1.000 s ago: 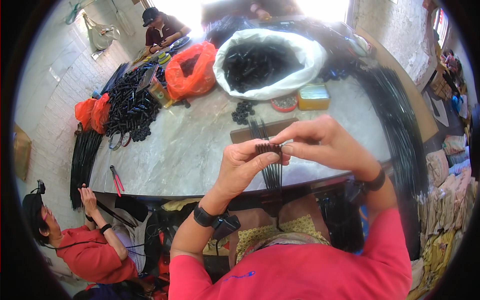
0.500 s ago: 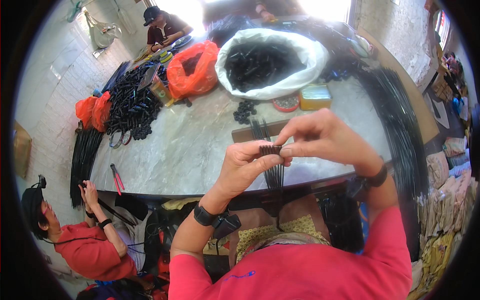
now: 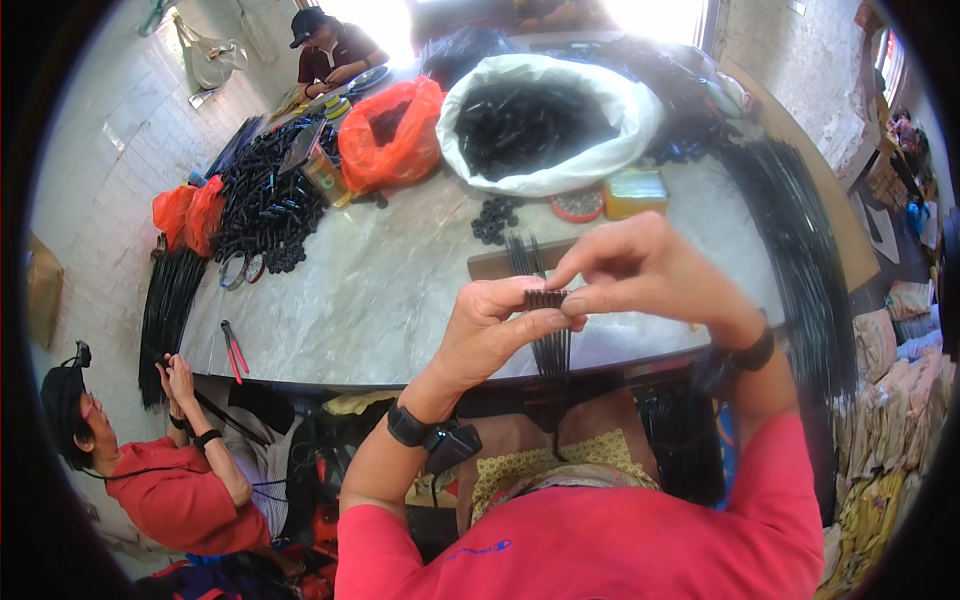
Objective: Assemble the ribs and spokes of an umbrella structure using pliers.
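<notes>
A small dark ribbed piece [image 3: 543, 299], with notches like comb teeth, is held upright over the near edge of the table. My left hand [image 3: 490, 325] is closed on its left end, thumb in front. At its right end the thumb and fingers of my right hand [image 3: 635, 275] pinch together. Right behind and below the piece, a bundle of thin black rods [image 3: 552, 355] runs from the table edge over a brown wooden strip [image 3: 490, 266]. Whether the rods join the ribbed piece is hidden by my fingers.
Beyond stand a white sack [image 3: 640, 120] of black tubes, an orange bag [image 3: 362, 150], a yellow box [image 3: 636, 195] and a red-rimmed dish [image 3: 577, 207]. Red-handled pliers [image 3: 235, 352] lie left. Long black rods [image 3: 800, 250] line the right edge. Two co-workers sit left and far left.
Both hands keep nearly the same grip on the ribbed piece. The view has shifted slightly, and a hand at the far side of the table has gone out of sight.
</notes>
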